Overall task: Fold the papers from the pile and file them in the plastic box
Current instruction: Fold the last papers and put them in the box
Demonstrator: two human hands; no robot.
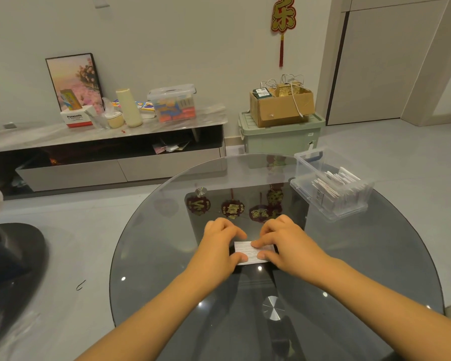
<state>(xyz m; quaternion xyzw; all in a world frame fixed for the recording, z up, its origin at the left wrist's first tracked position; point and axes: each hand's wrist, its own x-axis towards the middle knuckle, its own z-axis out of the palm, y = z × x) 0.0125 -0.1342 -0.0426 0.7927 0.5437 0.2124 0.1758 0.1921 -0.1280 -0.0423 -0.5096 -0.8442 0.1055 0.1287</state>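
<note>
On the round glass worktop, nearest the person, a small folded paper lies flat under both hands. The left hand rests on the paper's left edge, its thumb on the near left corner and its fingers curled above the far edge. The right hand covers the paper's right end, its fingers pressed together on the sheet and its thumb on the near edge. Beyond the paper and to the right, near the worktop's rim, stands the clear plastic box, its lid off, with folded papers filed upright inside. Farther back, a green storage bin on the floor carries a cardboard box.
</note>
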